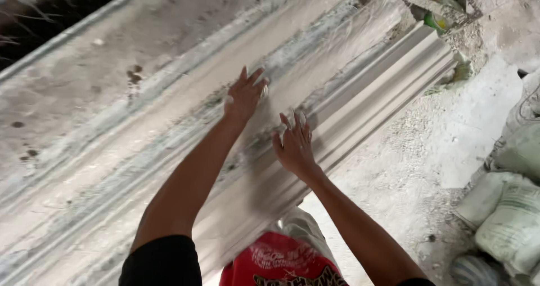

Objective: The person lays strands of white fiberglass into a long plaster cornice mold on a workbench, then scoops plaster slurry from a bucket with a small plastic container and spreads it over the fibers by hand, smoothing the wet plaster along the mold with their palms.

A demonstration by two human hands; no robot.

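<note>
While pressed flat with fingers spread, left hand (pixel 245 96) on the long plaster cornice moulding (pixel 185 151), gripping nothing. Right hand (pixel 293 145) just beside it, lower and nearer the stepped edge, likewise open-palmed against the wet grey surface, fingers fanned. Two hands counted, both bare; one moulding. Lay across the whole work surface, long axis running from lower left to upper right, far end pointing toward the top right corner, ridges and grooves parallel along that same line. Bordered on the right by a white stepped profile edge (pixel 394 72). Further right, dusty floor (pixel 450 151) strewn with powder. At the far right, about three pale sacks (pixel 506 218) stacked together, well apart from both hands.
</note>
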